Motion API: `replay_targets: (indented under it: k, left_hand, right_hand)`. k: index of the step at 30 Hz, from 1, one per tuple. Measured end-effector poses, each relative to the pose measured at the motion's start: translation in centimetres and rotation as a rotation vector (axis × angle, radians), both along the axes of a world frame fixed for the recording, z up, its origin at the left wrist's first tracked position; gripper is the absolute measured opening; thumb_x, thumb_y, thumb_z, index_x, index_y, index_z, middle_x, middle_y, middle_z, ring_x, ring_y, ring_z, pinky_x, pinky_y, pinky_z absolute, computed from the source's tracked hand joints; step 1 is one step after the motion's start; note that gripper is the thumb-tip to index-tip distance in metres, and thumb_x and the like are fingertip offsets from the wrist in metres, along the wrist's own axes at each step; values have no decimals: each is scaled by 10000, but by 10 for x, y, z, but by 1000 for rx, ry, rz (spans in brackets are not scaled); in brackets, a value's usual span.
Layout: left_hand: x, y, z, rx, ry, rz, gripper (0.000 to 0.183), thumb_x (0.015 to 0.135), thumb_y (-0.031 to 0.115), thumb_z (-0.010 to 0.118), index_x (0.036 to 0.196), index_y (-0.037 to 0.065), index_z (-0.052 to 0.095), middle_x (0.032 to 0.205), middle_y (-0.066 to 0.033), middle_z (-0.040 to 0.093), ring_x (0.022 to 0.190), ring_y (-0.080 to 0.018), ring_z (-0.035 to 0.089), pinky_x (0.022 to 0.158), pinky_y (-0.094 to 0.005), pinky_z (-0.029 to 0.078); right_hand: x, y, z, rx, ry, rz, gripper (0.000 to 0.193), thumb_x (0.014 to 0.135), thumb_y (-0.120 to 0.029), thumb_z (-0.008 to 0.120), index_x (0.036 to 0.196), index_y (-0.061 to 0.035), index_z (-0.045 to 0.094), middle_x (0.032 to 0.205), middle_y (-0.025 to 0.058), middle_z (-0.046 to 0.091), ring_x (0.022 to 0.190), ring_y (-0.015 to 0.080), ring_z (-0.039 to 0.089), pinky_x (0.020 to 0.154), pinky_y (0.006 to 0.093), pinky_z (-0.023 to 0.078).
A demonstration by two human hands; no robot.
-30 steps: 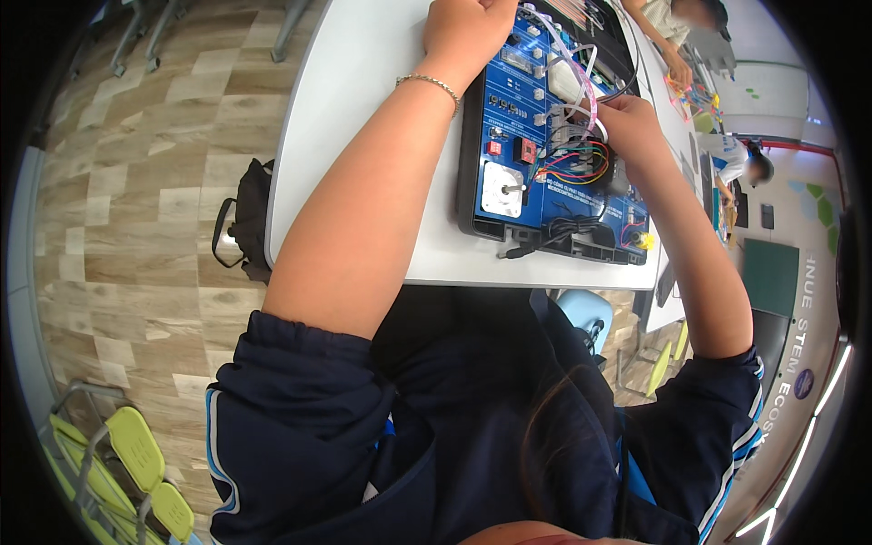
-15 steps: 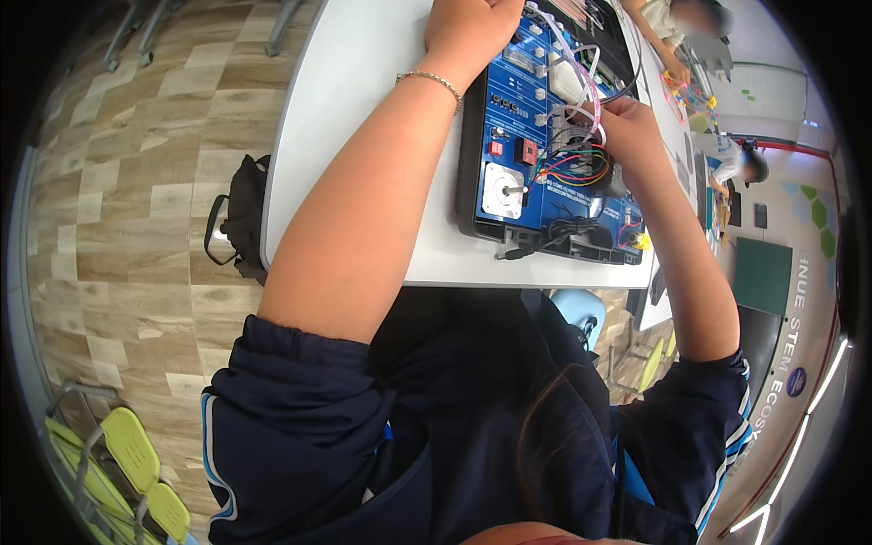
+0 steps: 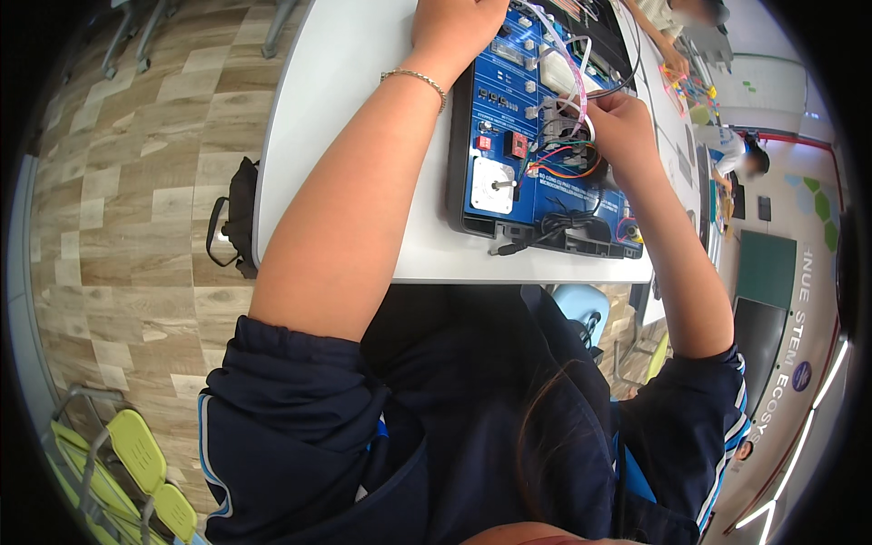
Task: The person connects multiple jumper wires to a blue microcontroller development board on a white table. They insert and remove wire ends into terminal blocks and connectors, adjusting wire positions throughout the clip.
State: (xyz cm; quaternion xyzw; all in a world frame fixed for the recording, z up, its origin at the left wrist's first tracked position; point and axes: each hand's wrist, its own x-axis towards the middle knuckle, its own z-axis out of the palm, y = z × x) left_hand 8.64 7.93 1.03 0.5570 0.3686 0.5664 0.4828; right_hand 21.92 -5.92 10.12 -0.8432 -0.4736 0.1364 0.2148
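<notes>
A blue electronics training board (image 3: 495,127) in a black case lies on the white table in front of me. My left hand (image 3: 459,32) is at the board's far left edge; its fingers run out at the top of the picture, so their grip is hidden. My right hand (image 3: 622,132) reaches over the board's right side with fingers bent and pressed together among the wires; what they pinch is too small to tell. Beside those fingers loops a white and pink ribbon cable (image 3: 578,82). Just nearer to me are coloured jumper wires (image 3: 568,165).
A coiled black power cord (image 3: 559,223) lies at the board's near edge. The white table (image 3: 336,118) ends close to my body. On the floor to the left stands a black bag (image 3: 240,222). Another person's arm (image 3: 663,41) is at the far right, near tangled coloured wires (image 3: 698,93).
The whole view has shifted slightly, with board and hands appearing a little further left. My right hand stays at the same spot among the wires; my left stays at the far edge.
</notes>
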Motion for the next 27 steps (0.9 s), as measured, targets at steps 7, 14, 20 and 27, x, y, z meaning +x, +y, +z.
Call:
replay_targets:
  k: [7, 14, 20, 27]
  left_hand:
    - [1, -1, 1, 4, 17, 8, 391, 915, 361, 593, 875, -17, 685, 719, -160, 665, 657, -270, 630, 645, -365, 491]
    - [-1, 1, -1, -5, 0, -7, 381, 915, 351, 597, 890, -18, 688, 741, -153, 678, 676, -249, 637, 651, -354, 492]
    - [-1, -2, 0, -7, -19, -29, 376, 913, 344, 600, 884, -21, 687, 727, -149, 674, 657, -239, 629, 640, -350, 488]
    - [-1, -1, 0, -7, 6, -31, 370, 914, 336, 600, 875, -22, 686, 720, -146, 670, 646, -236, 620, 633, -351, 484]
  right_hand:
    - [15, 5, -7, -31, 47, -6, 339, 781, -281, 756, 829, 50, 700, 675, 86, 662, 620, 119, 601, 595, 269, 481]
    - [15, 4, -9, -123, -170, 48, 393, 765, -394, 757, 872, -17, 727, 718, 101, 698, 672, 154, 664, 685, 275, 503]
    - [39, 18, -9, -184, 28, 86, 311, 770, -292, 739, 917, -17, 732, 758, 71, 700, 699, 129, 632, 695, 274, 489]
    - [28, 13, 4, -151, -68, 98, 341, 748, -296, 777, 915, 0, 744, 765, 71, 696, 685, 117, 607, 655, 276, 478]
